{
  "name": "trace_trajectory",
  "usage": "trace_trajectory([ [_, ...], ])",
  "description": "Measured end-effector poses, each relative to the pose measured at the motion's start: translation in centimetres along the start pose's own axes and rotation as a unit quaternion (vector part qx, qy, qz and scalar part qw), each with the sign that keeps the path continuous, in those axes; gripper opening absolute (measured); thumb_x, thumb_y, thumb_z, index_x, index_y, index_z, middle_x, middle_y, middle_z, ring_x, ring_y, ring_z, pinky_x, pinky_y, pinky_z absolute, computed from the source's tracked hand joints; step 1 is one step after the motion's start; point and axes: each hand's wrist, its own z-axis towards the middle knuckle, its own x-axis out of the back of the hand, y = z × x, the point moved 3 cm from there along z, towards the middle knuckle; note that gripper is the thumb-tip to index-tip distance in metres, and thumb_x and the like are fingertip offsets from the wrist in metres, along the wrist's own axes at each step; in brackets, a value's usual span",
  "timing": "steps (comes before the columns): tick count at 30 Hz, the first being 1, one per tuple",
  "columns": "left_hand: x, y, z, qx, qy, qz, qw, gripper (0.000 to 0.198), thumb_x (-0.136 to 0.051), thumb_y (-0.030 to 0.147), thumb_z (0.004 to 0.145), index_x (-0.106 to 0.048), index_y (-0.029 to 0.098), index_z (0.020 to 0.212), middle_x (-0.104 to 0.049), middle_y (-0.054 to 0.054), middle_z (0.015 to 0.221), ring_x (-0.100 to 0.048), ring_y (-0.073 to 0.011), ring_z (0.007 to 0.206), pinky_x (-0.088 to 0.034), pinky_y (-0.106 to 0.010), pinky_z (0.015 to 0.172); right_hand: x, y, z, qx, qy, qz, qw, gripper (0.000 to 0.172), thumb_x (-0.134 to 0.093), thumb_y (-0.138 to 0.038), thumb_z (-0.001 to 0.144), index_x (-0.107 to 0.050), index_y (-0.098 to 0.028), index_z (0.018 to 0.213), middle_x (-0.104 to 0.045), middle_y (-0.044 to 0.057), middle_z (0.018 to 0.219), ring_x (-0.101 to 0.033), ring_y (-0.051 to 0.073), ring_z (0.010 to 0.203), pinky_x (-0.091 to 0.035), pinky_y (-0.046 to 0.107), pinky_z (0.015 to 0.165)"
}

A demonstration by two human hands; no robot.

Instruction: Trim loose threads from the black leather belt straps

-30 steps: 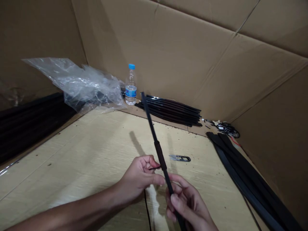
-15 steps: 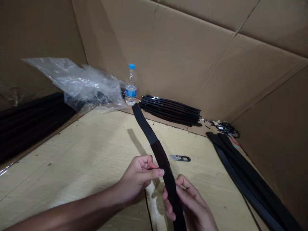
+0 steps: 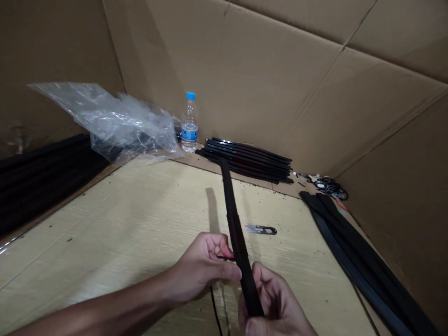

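A long flat black strap (image 3: 228, 193) slants up from my hands, its far end over the back of the table. Partway along it is a dark section with ridged edges (image 3: 238, 240), wrapped or bound around the strap. My left hand (image 3: 203, 263) is closed in a pinch on a thin black cord (image 3: 214, 308), its thumb touching the strap's left edge. The cord hangs down below that hand. My right hand (image 3: 280, 298) is closed around the near part of the strap, thumb across its front. Thread snips (image 3: 262, 229) lie on the table to the right.
Several black strips (image 3: 248, 158) lie bundled at the back, beside a water bottle (image 3: 189, 133) and a clear plastic bag (image 3: 133, 123). More black straps (image 3: 357, 261) lie at right, dark lengths (image 3: 45, 177) at left. Tangled cords (image 3: 329, 186) sit in the far right corner by cardboard walls (image 3: 262, 79).
The strap has swung to the right at its far end and turned to a narrower angle. My right hand has shifted lower, its thumb now over the strap's front. My left hand has dropped slightly.
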Motion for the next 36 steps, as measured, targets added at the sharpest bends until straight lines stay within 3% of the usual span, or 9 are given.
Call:
trace_trajectory([
  [6,-0.2,0.0,-0.2,-0.002,-0.016,-0.031,0.999,0.036,-0.088,0.020,0.049,-0.053,0.013,0.058,-0.054,0.005,0.048,-0.040,-0.0027,0.040,-0.023,-0.016,0.041,-0.6,-0.8,-0.5,-0.003,0.030,-0.049,0.998,0.048,-0.084,-0.030,0.066,-0.038,-0.021,0.074,-0.066,-0.002,0.065,-0.048,0.003,0.044,-0.034,0.014,0.043],
  [10,0.4,0.0,0.0,-0.016,0.028,-0.001,0.999,0.035,-0.085,0.023,0.054,-0.052,0.013,0.059,-0.055,0.003,0.050,-0.037,-0.0030,0.041,-0.018,-0.017,0.041,-0.6,-1.4,-0.5,-0.012,0.083,-0.005,0.996,0.038,-0.070,-0.044,0.081,-0.039,-0.022,0.077,-0.070,0.003,0.070,-0.054,0.007,0.044,-0.036,0.016,0.042],
  [14,0.8,-0.1,0.3,-0.023,0.057,0.022,0.998,0.034,-0.083,0.026,0.059,-0.051,0.015,0.060,-0.051,0.006,0.045,-0.026,-0.0011,0.036,-0.012,-0.018,0.039,-0.2,-1.4,-0.4,0.004,0.124,0.011,0.992,0.033,-0.075,-0.037,0.077,-0.048,-0.019,0.075,-0.070,0.004,0.073,-0.058,0.009,0.055,-0.043,0.019,0.050],
  [16,0.9,-0.1,0.4,-0.032,0.066,0.018,0.997,0.036,-0.085,0.027,0.056,-0.052,0.014,0.060,-0.053,0.005,0.047,-0.034,-0.0025,0.039,-0.018,-0.017,0.040,-0.2,-1.5,-0.4,0.022,0.120,-0.007,0.992,0.029,-0.078,-0.035,0.075,-0.057,-0.018,0.084,-0.067,0.002,0.073,-0.057,0.008,0.056,-0.045,0.020,0.053],
  [19,0.6,-0.3,0.4,-0.032,0.039,0.003,0.999,0.039,-0.090,0.023,0.045,-0.058,0.012,0.065,-0.065,0.000,0.059,-0.053,-0.0084,0.052,-0.035,-0.018,0.049,-0.2,-1.4,-0.5,0.031,0.102,-0.031,0.994,0.043,-0.080,-0.037,0.072,-0.062,-0.020,0.107,-0.064,0.000,0.076,-0.055,0.006,0.052,-0.045,0.018,0.049],
  [23,0.0,-0.2,0.3,-0.028,-0.026,0.000,0.999,0.037,-0.090,0.020,0.046,-0.065,0.010,0.072,-0.070,-0.004,0.068,-0.061,-0.0135,0.062,-0.045,-0.022,0.060,-0.1,-0.9,-0.5,-0.007,0.063,-0.065,0.996,0.034,-0.077,-0.039,0.074,-0.063,-0.016,0.095,-0.057,-0.004,0.066,-0.051,0.002,0.041,-0.041,0.013,0.041],
  [26,-0.2,-0.2,0.2,-0.032,-0.041,-0.005,0.999,0.032,-0.089,0.022,0.051,-0.067,0.009,0.071,-0.070,-0.006,0.070,-0.062,-0.0130,0.064,-0.046,-0.022,0.062,0.0,-0.9,-0.6,-0.010,0.062,-0.063,0.996,0.031,-0.078,-0.035,0.074,-0.057,-0.017,0.086,-0.057,-0.005,0.067,-0.050,0.001,0.041,-0.044,0.013,0.042],
  [31,-0.6,-0.6,0.1,-0.020,-0.080,-0.014,0.996,0.027,-0.083,0.029,0.062,-0.065,0.010,0.068,-0.067,-0.005,0.058,-0.058,-0.0120,0.048,-0.041,-0.021,0.047,-0.5,-1.7,-0.8,0.004,0.065,-0.046,0.997,0.035,-0.079,-0.031,0.073,-0.048,-0.019,0.080,-0.068,0.001,0.079,-0.066,0.011,0.063,-0.054,0.022,0.056],
  [36,-1.1,-0.5,0.1,-0.023,-0.094,-0.002,0.995,0.023,-0.080,0.028,0.066,-0.067,0.009,0.067,-0.065,-0.005,0.054,-0.058,-0.0132,0.048,-0.042,-0.022,0.048,-0.9,-2.3,-0.5,0.018,0.086,-0.079,0.993,0.041,-0.078,-0.038,0.074,-0.050,-0.018,0.095,-0.071,0.002,0.072,-0.061,0.008,0.046,-0.042,0.016,0.042],
])
